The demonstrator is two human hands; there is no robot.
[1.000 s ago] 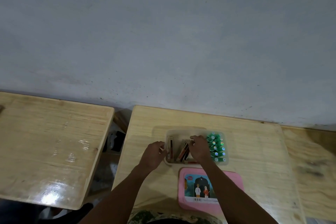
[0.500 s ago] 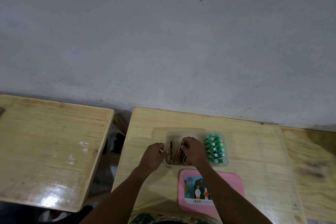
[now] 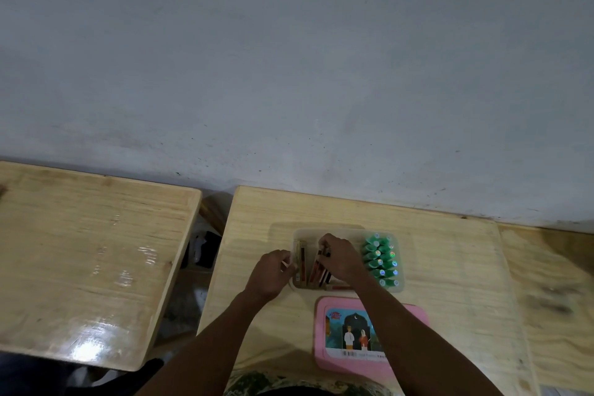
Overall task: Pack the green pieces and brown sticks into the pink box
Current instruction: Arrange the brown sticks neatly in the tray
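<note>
While the left hand (image 3: 273, 273) steadied the box (image 3: 347, 231) wall on the counter (image 3: 450, 267), right hand (image 3: 340, 259) pinched, apparently, brown sticks (image 3: 316, 270) beside packed green pieces (image 3: 381, 259); advice: lay sticks parallel, flat, filling leftward

Two bare forearms, no sleeves, no watch or rings in sight, left hand (image 3: 272, 274) and right hand (image 3: 341, 258), and a camouflage-patterned garment (image 3: 308, 383) at bottom edge.
</note>
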